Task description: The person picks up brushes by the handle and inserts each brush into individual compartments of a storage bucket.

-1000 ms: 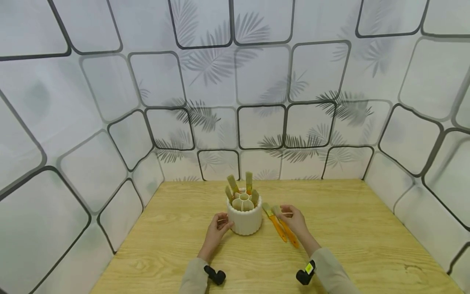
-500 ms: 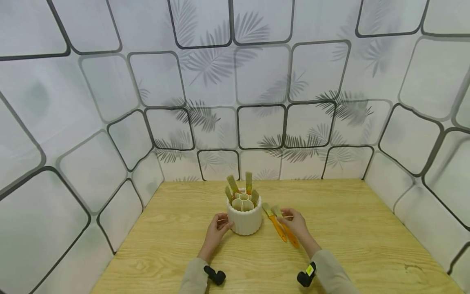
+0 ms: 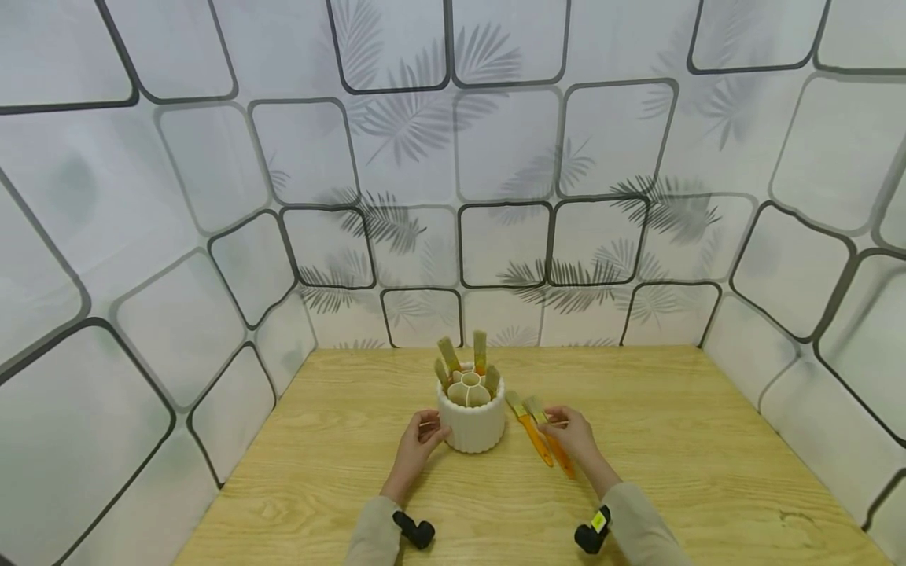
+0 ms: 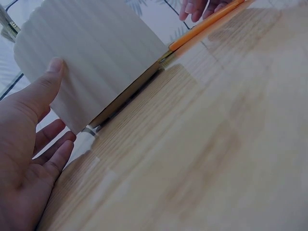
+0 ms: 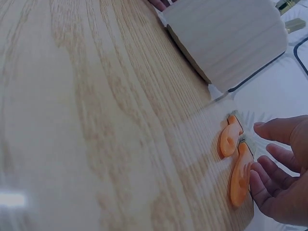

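A white round holder with a scalloped rim and petal-shaped compartments has several paintbrushes standing in it, bristles up. At its left side is my left hand; in the left wrist view the thumb rests against the ribbed wall, fingers relaxed near the bottom edge. Two orange-handled paintbrushes lie right of the holder: a nearer-to-holder brush and an outer brush. Over the outer brush hovers my right hand. The right wrist view shows its thumb and fingers apart, fingertips beside the orange handle; contact is unclear.
The wooden table reaches back to a patterned wall covering, which also closes off both sides. Each sleeve carries a small black wrist camera, such as the left camera.
My right hand has shifted slightly toward me along the outer brush, uncovering more of its bristles. My left hand, the holder and the brush nearer it have stayed put.
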